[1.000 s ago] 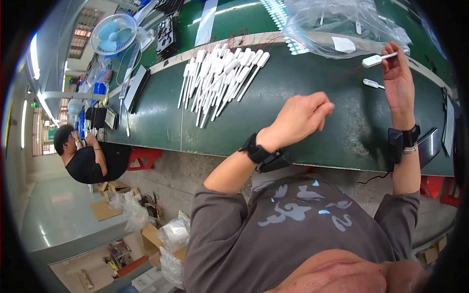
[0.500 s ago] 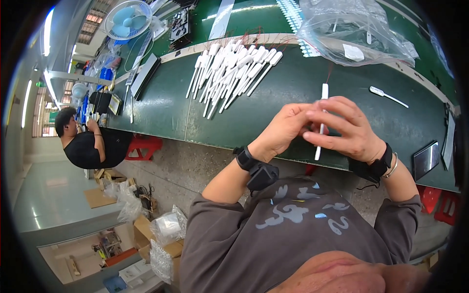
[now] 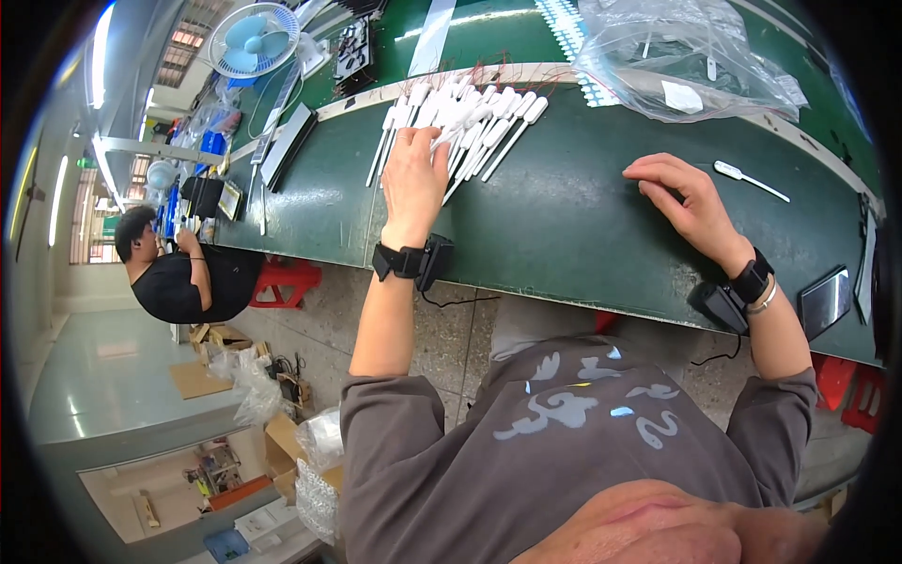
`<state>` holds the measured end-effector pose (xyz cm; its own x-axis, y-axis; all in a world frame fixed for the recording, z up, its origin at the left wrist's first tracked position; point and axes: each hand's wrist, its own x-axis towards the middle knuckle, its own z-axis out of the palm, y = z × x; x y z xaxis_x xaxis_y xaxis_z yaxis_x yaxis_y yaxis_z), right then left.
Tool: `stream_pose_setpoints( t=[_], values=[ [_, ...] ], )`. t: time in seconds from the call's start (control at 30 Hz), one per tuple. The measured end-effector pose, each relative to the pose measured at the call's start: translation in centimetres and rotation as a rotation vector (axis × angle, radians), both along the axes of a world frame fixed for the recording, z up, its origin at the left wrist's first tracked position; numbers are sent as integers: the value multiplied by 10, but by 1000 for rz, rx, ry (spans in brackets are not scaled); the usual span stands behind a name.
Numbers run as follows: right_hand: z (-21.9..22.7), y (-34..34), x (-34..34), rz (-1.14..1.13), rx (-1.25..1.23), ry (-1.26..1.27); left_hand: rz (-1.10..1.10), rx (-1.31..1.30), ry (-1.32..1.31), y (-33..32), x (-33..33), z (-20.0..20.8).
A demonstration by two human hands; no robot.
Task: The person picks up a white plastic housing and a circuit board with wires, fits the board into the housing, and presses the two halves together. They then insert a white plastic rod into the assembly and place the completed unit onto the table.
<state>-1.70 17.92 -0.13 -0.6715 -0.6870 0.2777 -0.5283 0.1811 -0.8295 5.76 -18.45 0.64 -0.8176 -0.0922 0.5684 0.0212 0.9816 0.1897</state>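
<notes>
A pile of white plastic sticks (image 3: 479, 117) with wider ends lies fanned out on the green table (image 3: 564, 216). My left hand (image 3: 413, 179) reaches forward and rests flat on the pile's left part, fingers stretched over the sticks. Whether a stick is under the fingers is hidden. My right hand (image 3: 686, 202) sits on the table to the right, fingers loosely bent, with nothing in it. A single white stick (image 3: 750, 180) lies just right of that hand. Both wrists wear black bands.
A clear plastic bag (image 3: 681, 56) lies at the back right. A blue fan (image 3: 252, 39) and dark trays (image 3: 287, 141) stand at the back left. A dark phone-like slab (image 3: 825, 299) lies at the right table edge. Another person in black (image 3: 178, 277) sits at left.
Half a second ago both hands held one white stick in front of me. Now they are apart: the left has gone out to the pile, the right has moved right onto the table.
</notes>
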Motion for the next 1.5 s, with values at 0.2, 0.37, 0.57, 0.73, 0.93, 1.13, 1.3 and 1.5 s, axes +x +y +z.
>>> stream_pose_setpoints(
  t=[0.2,0.37,0.57,0.73,0.93,1.13,1.3,1.5],
  values=[
    [-5,2,-5,-21,32,-184,165,4,-232,-9,-11,3],
    [-2,-1,-5,-21,72,-176,327,109,-239,-33,-24,7],
    [-5,2,-5,1,53,-140,351,98,-331,-32,-23,7],
    [-6,2,-5,15,72,-102,270,73,-213,-46,-19,-11],
    [-6,3,-5,17,85,-100,365,207,-335,-49,-13,-20],
    [-4,0,-8,19,92,-82,352,234,-489,-31,3,-26],
    [-3,0,-8,18,70,0,291,234,-519,-29,-1,-36],
    [-13,-2,-5,-18,-54,-239,265,196,-496,-25,-18,-36]
  ],
)
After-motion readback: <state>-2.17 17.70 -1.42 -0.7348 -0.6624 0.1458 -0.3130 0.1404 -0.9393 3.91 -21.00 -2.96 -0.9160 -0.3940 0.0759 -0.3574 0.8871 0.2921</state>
